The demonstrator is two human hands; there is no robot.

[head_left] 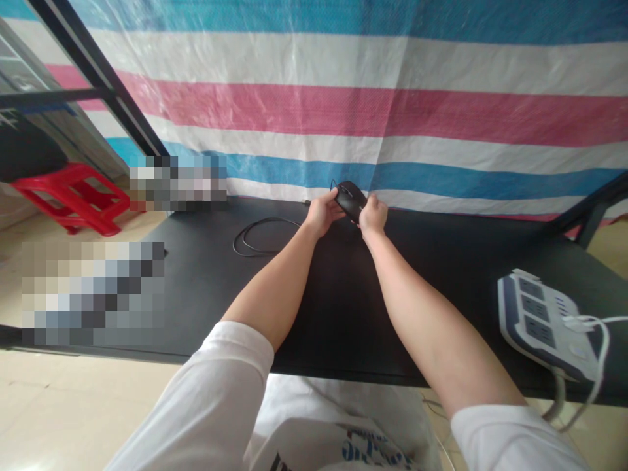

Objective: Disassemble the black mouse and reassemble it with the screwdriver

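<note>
In the head view, our left hand [324,214] and right hand [373,214], both partly curled, grip a black mouse [351,201] at twelve o'clock, near the far edge of the desk [343,294]. From it, a cable [255,256] loops toward eight o'clock; a power strip [544,320] sits at four.

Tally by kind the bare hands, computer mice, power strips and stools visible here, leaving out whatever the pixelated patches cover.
Bare hands (left hand, right hand): 2
Black corded computer mouse: 1
White-and-grey plastic power strip: 1
Red plastic stool: 1
Total: 5
</note>
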